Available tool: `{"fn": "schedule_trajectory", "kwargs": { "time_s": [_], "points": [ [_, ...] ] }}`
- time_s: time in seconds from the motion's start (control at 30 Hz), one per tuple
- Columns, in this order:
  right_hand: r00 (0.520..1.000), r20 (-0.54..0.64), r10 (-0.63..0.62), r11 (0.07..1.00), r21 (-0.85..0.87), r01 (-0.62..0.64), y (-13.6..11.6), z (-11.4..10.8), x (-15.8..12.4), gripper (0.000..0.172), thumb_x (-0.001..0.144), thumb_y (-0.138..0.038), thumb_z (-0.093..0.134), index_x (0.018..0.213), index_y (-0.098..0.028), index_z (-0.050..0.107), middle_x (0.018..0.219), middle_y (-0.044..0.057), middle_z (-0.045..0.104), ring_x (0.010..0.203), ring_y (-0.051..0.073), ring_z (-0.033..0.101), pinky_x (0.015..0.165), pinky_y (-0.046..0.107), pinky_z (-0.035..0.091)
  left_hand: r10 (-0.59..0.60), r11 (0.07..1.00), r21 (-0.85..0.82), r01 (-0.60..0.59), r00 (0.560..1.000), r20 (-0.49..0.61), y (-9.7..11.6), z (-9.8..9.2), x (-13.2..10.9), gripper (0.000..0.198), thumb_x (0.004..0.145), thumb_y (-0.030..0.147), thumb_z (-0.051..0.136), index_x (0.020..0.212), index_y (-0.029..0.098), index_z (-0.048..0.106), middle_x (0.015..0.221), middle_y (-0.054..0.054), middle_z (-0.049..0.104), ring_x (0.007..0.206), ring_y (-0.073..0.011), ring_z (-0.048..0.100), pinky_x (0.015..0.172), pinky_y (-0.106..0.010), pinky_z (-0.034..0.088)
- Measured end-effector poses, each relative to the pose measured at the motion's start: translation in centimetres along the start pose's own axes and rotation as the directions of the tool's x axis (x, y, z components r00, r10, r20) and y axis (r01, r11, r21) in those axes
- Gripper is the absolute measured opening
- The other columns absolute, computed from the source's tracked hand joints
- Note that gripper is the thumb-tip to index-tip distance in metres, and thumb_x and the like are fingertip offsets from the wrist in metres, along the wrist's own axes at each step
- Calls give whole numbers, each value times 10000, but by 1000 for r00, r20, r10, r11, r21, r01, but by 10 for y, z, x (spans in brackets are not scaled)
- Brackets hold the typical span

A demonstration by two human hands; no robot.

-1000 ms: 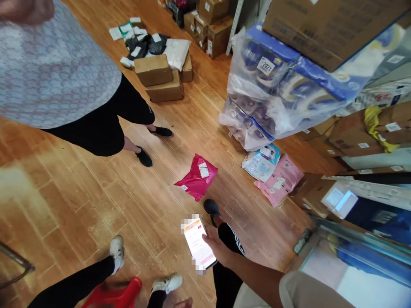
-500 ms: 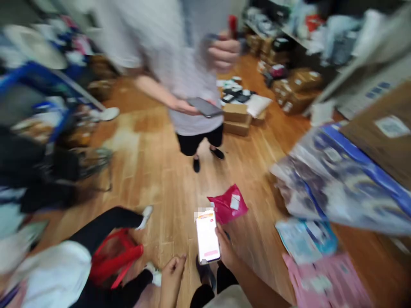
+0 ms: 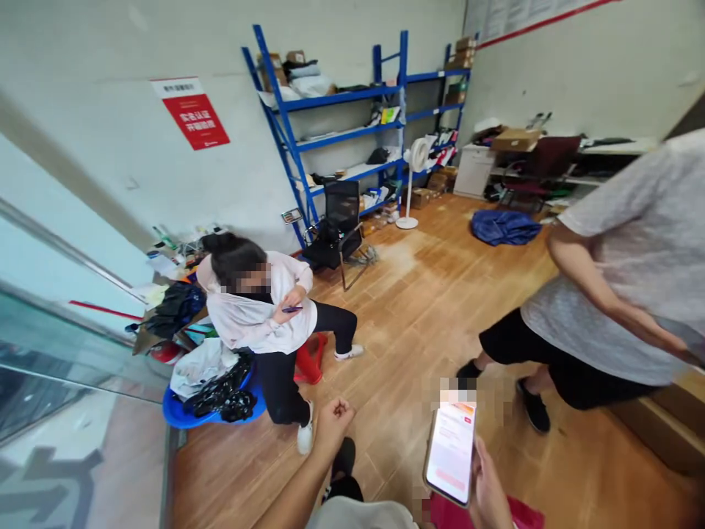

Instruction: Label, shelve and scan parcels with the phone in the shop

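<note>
Your view has swung left since 0.5 seconds ago, so the big blue shelves [image 3: 341,98] now show much more clearly across the room. The standing person [image 3: 617,286], who was straight ahead of you, is now at the right edge. The sitting person [image 3: 264,308], who was cut off at the lower left, now shows nearly whole on the red stool [image 3: 311,360]. The pink bag [image 3: 527,513] is now mostly hidden behind your right hand [image 3: 489,470] and the phone [image 3: 452,457]. Your right fingers hold the phone by its right side, with its lit screen facing you. Your left hand [image 3: 337,416] is apart from the phone, its fingers curled into a loose fist, and I cannot tell if anything small is tucked inside
</note>
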State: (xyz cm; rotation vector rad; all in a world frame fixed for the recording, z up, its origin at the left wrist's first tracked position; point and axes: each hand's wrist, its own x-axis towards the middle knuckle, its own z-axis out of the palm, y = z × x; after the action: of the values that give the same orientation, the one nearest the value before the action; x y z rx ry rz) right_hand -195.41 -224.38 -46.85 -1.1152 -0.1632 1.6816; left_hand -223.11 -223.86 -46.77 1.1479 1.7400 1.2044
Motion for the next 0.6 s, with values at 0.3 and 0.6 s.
{"fn": "schedule_trajectory", "kwargs": {
  "time_s": [0.3,0.6],
  "points": [
    [992,-118,43,998,41,-39,61,122,12,1109,329,-657,776,1327,-351,402,1436,34,362,819,197,640,684,382,564,50,992,-119,-42,996,67,5,-120,127,129,657,248,543,658,133,483,613,18,425,578,-76,368,569,-202,269],
    [989,-123,-88,996,-19,86,98,222,43,756,456,-616,746,1091,-265,534,1041,1,653,968,213,629,883,349,531,27,951,-304,56,965,262,4,-164,192,230,743,345,584,708,141,483,619,18,407,573,-75,355,565,-212,290]
  ]
}}
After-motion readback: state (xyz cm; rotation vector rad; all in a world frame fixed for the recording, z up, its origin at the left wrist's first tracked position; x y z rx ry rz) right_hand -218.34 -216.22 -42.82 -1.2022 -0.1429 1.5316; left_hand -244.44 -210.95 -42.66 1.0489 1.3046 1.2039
